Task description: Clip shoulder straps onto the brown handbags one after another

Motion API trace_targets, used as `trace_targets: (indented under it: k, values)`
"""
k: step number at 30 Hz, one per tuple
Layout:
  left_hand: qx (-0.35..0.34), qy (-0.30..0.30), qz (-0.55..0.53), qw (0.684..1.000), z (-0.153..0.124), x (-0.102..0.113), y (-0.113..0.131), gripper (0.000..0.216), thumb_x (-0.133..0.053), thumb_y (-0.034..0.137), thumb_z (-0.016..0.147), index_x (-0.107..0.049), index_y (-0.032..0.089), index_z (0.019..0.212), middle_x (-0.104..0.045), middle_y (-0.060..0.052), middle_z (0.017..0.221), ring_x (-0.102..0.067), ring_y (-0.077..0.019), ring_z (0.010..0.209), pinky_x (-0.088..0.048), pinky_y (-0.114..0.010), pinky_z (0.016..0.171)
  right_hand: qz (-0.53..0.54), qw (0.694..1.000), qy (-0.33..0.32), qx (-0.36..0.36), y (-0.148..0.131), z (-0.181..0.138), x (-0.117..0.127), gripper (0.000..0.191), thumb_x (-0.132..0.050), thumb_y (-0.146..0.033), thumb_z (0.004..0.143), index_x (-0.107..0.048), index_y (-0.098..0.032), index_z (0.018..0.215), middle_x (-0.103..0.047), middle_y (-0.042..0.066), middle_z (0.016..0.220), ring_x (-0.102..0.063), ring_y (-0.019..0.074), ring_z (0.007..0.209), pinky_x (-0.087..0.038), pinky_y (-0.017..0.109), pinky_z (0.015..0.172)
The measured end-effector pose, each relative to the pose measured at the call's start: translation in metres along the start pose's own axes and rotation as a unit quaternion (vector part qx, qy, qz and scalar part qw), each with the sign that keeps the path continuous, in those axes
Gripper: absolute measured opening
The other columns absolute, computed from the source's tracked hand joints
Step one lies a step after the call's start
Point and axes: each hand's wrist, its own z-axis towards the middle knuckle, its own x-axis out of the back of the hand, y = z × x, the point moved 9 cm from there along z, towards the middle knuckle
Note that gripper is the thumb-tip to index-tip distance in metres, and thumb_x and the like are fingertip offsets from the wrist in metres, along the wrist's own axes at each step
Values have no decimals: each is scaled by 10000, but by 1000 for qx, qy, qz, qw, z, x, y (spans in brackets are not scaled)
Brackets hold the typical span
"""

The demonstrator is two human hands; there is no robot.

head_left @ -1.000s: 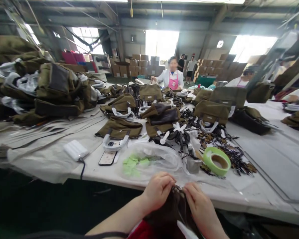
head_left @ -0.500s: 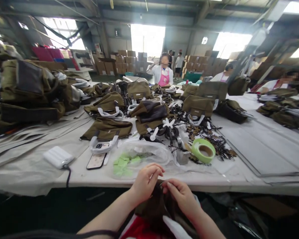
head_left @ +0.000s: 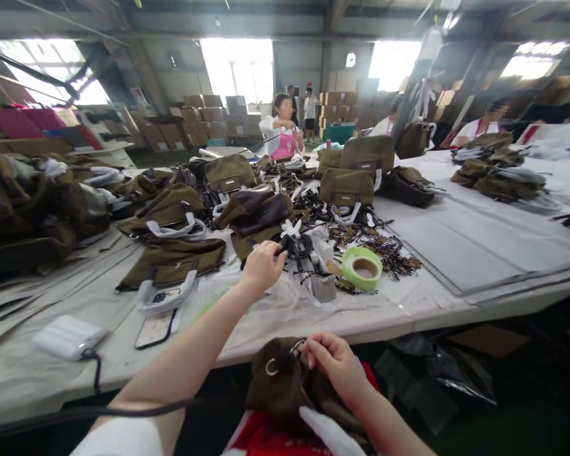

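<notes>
My right hand (head_left: 335, 364) pinches the rim of an olive-brown bag (head_left: 275, 396) on my lap, close to a metal clasp (head_left: 297, 345). A metal ring (head_left: 271, 367) hangs from a dark tab on the bag's left side. Across the table edge, my left hand (head_left: 262, 269) is stretched out over the clear plastic bag (head_left: 285, 291). Its fingers are bent, with a gap between thumb and forefinger, beside a coil of black straps (head_left: 299, 247) with a white tie. No object shows in that hand.
A roll of green tape (head_left: 361, 269) lies right of the straps, near a pile of dark metal-ended straps (head_left: 394, 256). Left are a phone (head_left: 154, 326), a white power bank (head_left: 69, 337) and olive handbags (head_left: 171, 263). Co-workers sit across the table, one in a pink apron (head_left: 284, 144).
My left hand has left the lap bag and moved forward to the coiled straps. My right hand stays at the bag's rim. The view has turned to the right.
</notes>
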Motion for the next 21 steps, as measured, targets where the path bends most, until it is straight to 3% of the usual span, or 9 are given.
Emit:
trace_targets:
  k: [4, 6, 9, 13, 15, 17, 19, 21]
  values:
    - [82, -86, 94, 988, 60, -35, -26, 291, -669, 355, 798, -711, 117, 959, -677, -194, 1072, -632, -319, 1076, -480, -376, 943, -24, 1000, 0, 17, -4, -1, 5, 394, -651, -556, 839, -668, -167, 780, -598, 2, 610, -531, 145, 601, -441, 276, 644]
    - [99, -105, 99, 985, 73, -49, -31, 265, -716, 334, 746, -724, 118, 900, -698, -182, 985, -661, -312, 1009, -503, -347, 879, -35, 999, 4, 29, -8, -2, 7, 391, -643, -550, 847, -664, -168, 762, -610, 11, 623, -555, 158, 630, -458, 287, 673]
    - [100, -114, 93, 984, 78, -57, -34, 205, -661, 333, 799, -735, 144, 828, -712, -139, 900, -681, -267, 927, -517, -310, 828, -41, 998, 10, 39, -12, -5, 10, 382, -638, -540, 851, -662, -173, 748, -619, 16, 627, -569, 166, 639, -468, 292, 685]
    - [54, -70, 61, 994, 67, -24, -28, 266, -539, 333, 891, -737, 166, 955, -662, -110, 1169, -618, -236, 1097, -475, -303, 977, -48, 998, 13, 44, -15, -8, 12, 349, -634, -514, 858, -671, -180, 765, -616, 9, 617, -572, 163, 634, -473, 290, 689]
    - [-8, -33, 35, 999, 52, 9, -15, 288, -526, 345, 898, -726, 174, 1015, -609, -92, 1269, -570, -230, 1174, -431, -308, 1049, -51, 998, 12, 48, -16, -9, 12, 341, -630, -498, 865, -660, -181, 742, -619, 12, 627, -580, 163, 652, -477, 291, 702]
    - [-112, -11, 16, 993, 27, 42, 6, 292, -546, 361, 885, -727, 164, 1004, -607, -100, 1254, -572, -244, 1158, -431, -350, 1052, -50, 998, 9, 47, -16, -9, 11, 329, -623, -479, 874, -655, -182, 737, -625, 13, 643, -584, 161, 665, -480, 291, 713]
    - [-184, -39, 31, 982, -4, 60, 21, 298, -558, 382, 884, -728, 167, 1001, -618, -100, 1232, -574, -258, 1144, -414, -397, 1059, -50, 998, 8, 43, -14, -9, 9, 307, -620, -464, 879, -663, -182, 765, -623, 7, 645, -582, 155, 657, -482, 291, 715]
    - [-201, -105, 59, 972, -33, 57, 24, 268, -569, 371, 883, -732, 188, 991, -629, -88, 1229, -571, -266, 1147, -385, -422, 1073, -57, 998, 6, 39, -12, -9, 7, 294, -618, -455, 881, -672, -180, 793, -619, 1, 641, -582, 152, 651, -485, 291, 715]
